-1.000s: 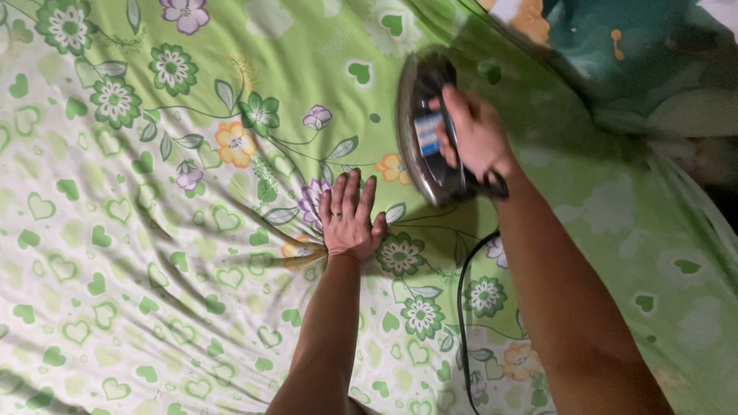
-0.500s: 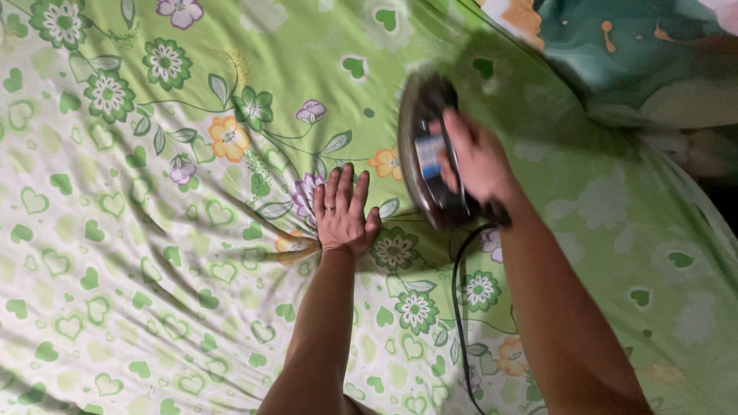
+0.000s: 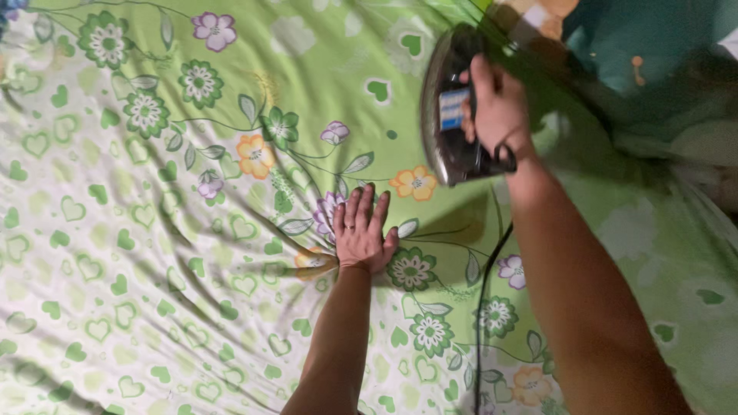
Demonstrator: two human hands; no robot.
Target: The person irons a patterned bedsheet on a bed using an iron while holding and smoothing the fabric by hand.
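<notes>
A green bed sheet (image 3: 154, 253) printed with flowers and hearts is spread out and creased on the left. My left hand (image 3: 361, 230) lies flat on it, fingers together, pressing the cloth down near a purple flower. My right hand (image 3: 498, 107) grips the dark handle of a metal clothes iron (image 3: 450, 107), which rests on the sheet at the upper right, its tip pointing away from me. The iron's black cord (image 3: 483, 307) runs back along my right forearm toward the bottom edge.
A teal patterned cloth (image 3: 653, 54) lies at the upper right, beyond the sheet's edge. Deep wrinkles fan out across the sheet left of my left hand.
My right hand has pushed the iron farther away, toward the top of the sheet. My left hand stays flat on the cloth in about the same place.
</notes>
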